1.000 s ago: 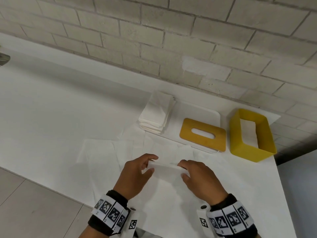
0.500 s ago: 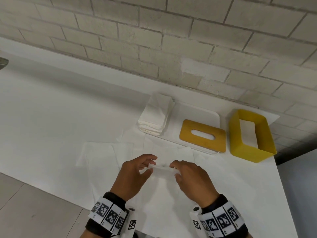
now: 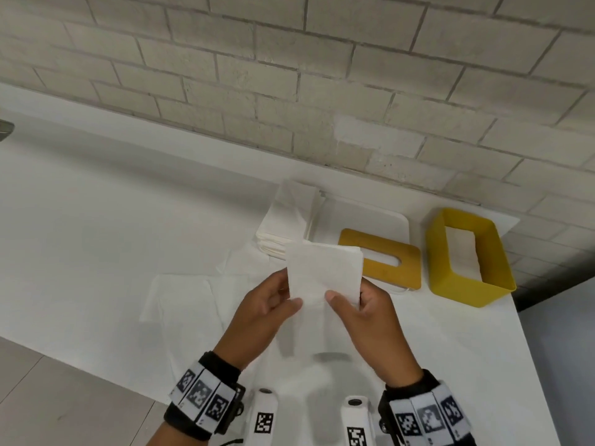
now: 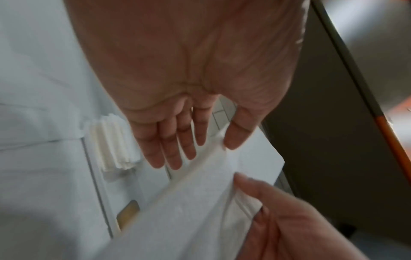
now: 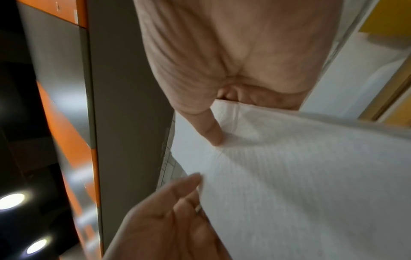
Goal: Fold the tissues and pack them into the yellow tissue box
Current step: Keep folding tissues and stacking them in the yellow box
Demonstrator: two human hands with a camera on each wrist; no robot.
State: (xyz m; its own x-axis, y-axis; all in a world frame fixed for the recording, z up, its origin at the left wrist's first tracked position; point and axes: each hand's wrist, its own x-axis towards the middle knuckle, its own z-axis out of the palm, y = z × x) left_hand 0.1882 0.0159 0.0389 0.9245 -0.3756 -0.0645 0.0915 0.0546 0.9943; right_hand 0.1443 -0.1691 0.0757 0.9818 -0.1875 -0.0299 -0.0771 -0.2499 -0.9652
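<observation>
From the head camera, the folded tissue [image 3: 323, 273] is held up off the white surface [image 3: 96, 220], in front of the stack of folded tissues [image 3: 286, 226] and the yellow lid [image 3: 383, 262]. The left hand [image 3: 264, 313] pinches its lower left edge with the thumb on the near face, and the right hand [image 3: 370, 317] pinches the lower right corner likewise. The tissue stands nearly upright, free top edge toward the wall; it looks close to square, its long axis probably bottom to top. The yellow tissue box [image 3: 467, 255] stands open to the right, its long axis running away from the person. Flat tissues [image 3: 180, 294] lie spread below.

The likely trouble, I judge, is that the thin layers fan apart or the top flops over, since only the bottom edge is gripped. It could also catch the box rim if carried crosswise to the opening.

In the left wrist view, the left hand's fingers [image 4: 169, 151] lie nearly straight behind the sheet, thumb at its edge: a light hold that could slip.

In the right wrist view, the right hand's thumb [image 5: 211, 130] presses the tissue's face, creasing it; the fingers behind are mostly hidden.
</observation>
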